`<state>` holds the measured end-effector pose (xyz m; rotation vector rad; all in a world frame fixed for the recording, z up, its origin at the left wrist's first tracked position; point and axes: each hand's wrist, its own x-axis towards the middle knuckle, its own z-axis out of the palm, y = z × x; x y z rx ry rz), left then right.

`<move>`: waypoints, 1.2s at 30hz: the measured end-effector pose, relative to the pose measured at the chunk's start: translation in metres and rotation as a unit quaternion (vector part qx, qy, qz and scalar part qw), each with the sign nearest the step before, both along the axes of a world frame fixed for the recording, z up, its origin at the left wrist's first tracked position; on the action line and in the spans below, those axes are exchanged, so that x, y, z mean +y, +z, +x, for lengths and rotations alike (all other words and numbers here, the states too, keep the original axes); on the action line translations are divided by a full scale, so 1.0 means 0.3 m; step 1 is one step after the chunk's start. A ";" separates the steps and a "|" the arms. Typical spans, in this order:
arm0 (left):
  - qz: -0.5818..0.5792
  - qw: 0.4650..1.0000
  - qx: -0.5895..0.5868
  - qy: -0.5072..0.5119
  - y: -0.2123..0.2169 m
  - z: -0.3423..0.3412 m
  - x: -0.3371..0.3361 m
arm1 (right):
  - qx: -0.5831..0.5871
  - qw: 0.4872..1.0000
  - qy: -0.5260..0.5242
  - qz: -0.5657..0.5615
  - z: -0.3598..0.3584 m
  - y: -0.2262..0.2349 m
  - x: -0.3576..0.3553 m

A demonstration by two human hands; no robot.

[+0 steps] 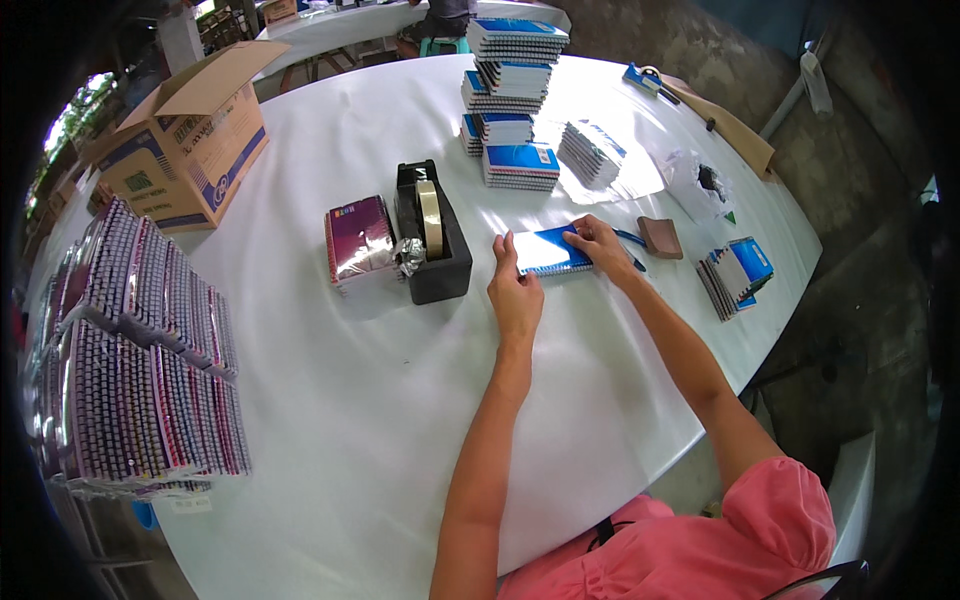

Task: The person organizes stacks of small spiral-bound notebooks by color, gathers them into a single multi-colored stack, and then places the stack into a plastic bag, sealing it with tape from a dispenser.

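left hand (pixel 514 290) — fingers curled on blue notebook's (pixel 550 250) near end | right hand (pixel 597 240) — fingertips pressing its far edge | black tape dispenser (pixel 432 235) just left of left hand

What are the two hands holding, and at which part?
A blue notebook flat on the table: left hand at its left end, right hand on its right end.

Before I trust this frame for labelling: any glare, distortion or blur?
Head view: fisheye bends the table edge and leaves black corners; glare whitens the blue notebook under both hands; daylight blows out the upper-left rim; the notebook stacks at left look stretched, slightly soft.
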<state>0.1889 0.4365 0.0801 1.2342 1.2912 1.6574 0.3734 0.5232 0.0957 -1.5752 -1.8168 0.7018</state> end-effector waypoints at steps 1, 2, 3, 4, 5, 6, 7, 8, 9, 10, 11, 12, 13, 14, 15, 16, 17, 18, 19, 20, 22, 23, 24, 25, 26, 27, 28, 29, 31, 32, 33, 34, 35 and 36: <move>0.001 0.999 0.034 0.018 -0.004 -0.002 -0.001 | 0.002 1.000 0.004 0.003 -0.009 0.021 0.036; 0.001 0.997 0.070 0.037 -0.009 -0.012 -0.001 | -0.084 0.996 0.002 0.031 -0.023 0.048 0.077; 0.003 0.996 0.073 0.042 -0.013 -0.026 0.004 | -0.168 0.984 0.000 0.060 -0.044 0.074 0.119; 0.006 0.997 0.056 0.048 -0.020 -0.026 0.008 | -0.160 0.972 -0.063 0.158 -0.067 0.066 0.162; 0.010 0.998 0.038 0.048 -0.016 -0.013 0.009 | -0.135 0.968 -0.061 0.203 -0.057 0.075 0.207; -0.009 0.998 0.043 0.036 -0.014 -0.003 0.005 | -0.096 0.978 -0.076 0.171 -0.064 0.085 0.265; -0.007 0.999 0.041 0.024 -0.011 0.026 0.001 | -0.060 0.984 -0.095 0.139 -0.036 0.083 0.325; -0.005 0.998 0.054 0.022 -0.013 0.024 0.000 | -0.057 0.984 -0.097 0.140 -0.065 0.101 0.365; -0.002 0.998 0.066 0.019 -0.013 0.028 0.000 | -0.067 0.987 -0.132 0.061 -0.090 0.120 0.401; -0.002 0.997 0.071 0.022 -0.016 0.015 0.001 | -0.072 0.984 -0.161 -0.019 -0.137 0.126 0.426; 0.003 0.996 0.088 0.025 -0.016 0.005 0.001 | -0.068 0.985 -0.158 -0.019 -0.178 0.131 0.435; 0.008 0.994 0.104 0.027 -0.015 0.000 0.002 | -0.016 0.984 -0.171 -0.040 -0.209 0.138 0.441; 0.007 0.994 0.106 0.028 -0.012 -0.003 0.000 | 0.035 0.981 -0.182 -0.062 -0.227 0.144 0.443; 0.010 0.993 0.109 0.032 -0.009 -0.002 -0.001 | 0.009 0.984 -0.159 -0.080 -0.230 0.155 0.443; 0.012 0.993 0.112 0.036 -0.006 0.000 -0.002 | 0.010 0.984 -0.159 -0.081 -0.234 0.164 0.443; 0.012 0.993 0.114 0.035 -0.005 0.000 -0.003 | 0.022 0.980 -0.162 -0.111 -0.235 0.170 0.443; 0.006 0.993 0.113 0.034 -0.004 -0.002 -0.003 | 0.034 0.975 -0.165 -0.141 -0.236 0.176 0.443; 0.001 0.993 0.113 0.033 -0.004 -0.006 -0.004 | 0.036 0.975 -0.164 -0.143 -0.236 0.182 0.442; 0.000 0.993 0.116 0.033 -0.002 -0.011 -0.004 | 0.026 0.977 -0.147 -0.153 -0.232 0.185 0.444; -0.005 0.993 0.115 0.035 -0.001 -0.021 -0.004 | 0.017 0.978 -0.127 -0.164 -0.239 0.183 0.446; -0.008 0.992 0.117 0.036 0.009 -0.033 -0.007 | -0.096 0.984 -0.141 -0.039 -0.263 0.171 0.476; -0.012 0.994 0.102 0.024 0.014 -0.014 -0.009 | -0.217 0.959 -0.162 0.087 -0.228 0.153 0.512; -0.017 0.996 0.086 0.012 0.020 0.003 -0.011 | -0.201 0.956 -0.158 0.147 -0.200 0.138 0.551; -0.014 0.996 0.084 0.003 0.019 0.023 -0.011 | -0.204 0.953 -0.167 0.147 -0.153 0.126 0.596; -0.003 0.996 0.084 -0.002 0.017 0.028 -0.010 | -0.125 0.984 -0.114 0.057 -0.134 0.127 0.631; 0.008 0.997 0.082 -0.008 0.015 0.039 -0.010 | -0.043 0.997 -0.061 -0.033 -0.102 0.124 0.655; 0.006 0.996 0.090 0.002 0.011 0.014 -0.008 | -0.058 0.997 -0.030 -0.050 -0.136 0.123 0.664; -0.010 0.996 0.086 0.004 0.009 -0.003 -0.008 | -0.051 0.997 -0.022 -0.050 -0.159 0.120 0.665; -0.026 0.996 0.080 0.005 0.011 -0.013 -0.008 | -0.109 0.991 -0.008 -0.074 -0.152 0.112 0.655; -0.024 0.996 0.081 0.000 0.015 -0.008 -0.010 | -0.070 0.992 -0.012 -0.107 -0.137 0.109 0.653; -0.022 0.996 0.082 -0.006 0.019 0.000 -0.010 | -0.071 0.991 -0.015 -0.108 -0.120 0.116 0.660; -0.024 0.996 0.083 -0.006 0.018 0.002 -0.010 | -0.105 0.984 0.013 -0.143 -0.112 0.135 0.662; -0.024 0.997 0.077 -0.010 0.017 0.005 -0.009 | -0.137 0.974 0.039 -0.177 -0.105 0.147 0.656; -0.024 0.997 0.071 -0.013 0.015 0.010 -0.009 | -0.132 0.981 0.045 -0.138 -0.100 0.142 0.643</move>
